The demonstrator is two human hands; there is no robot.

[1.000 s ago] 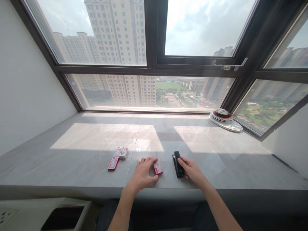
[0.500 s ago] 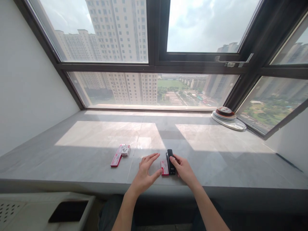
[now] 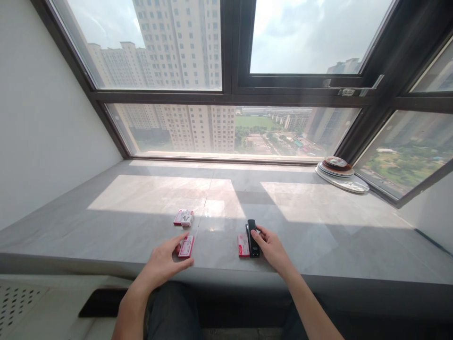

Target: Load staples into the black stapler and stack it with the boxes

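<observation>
My left hand is curved around a small flat red-and-white box on the counter, its forefinger at the far end and its thumb by the near end. The fingers beneath are partly hidden. My right hand grips a black stapler, with the thumb on top and the other fingers along its right side. Against the stapler's left side lies another red-and-white box. Farther back on the left, a whitish little box with dark marks sits beside a red-and-white box.
The grey stone counter runs up to a dark-framed window. A stack of plates stands in its back right corner. A thin dark strip lies at the right edge. Below the counter at left is a white perforated surface.
My left hand has moved left, away from the box by the stapler, to the nearest left-hand box. That box has shifted right and toward me, apart from the other two. My right hand stays on the stapler.
</observation>
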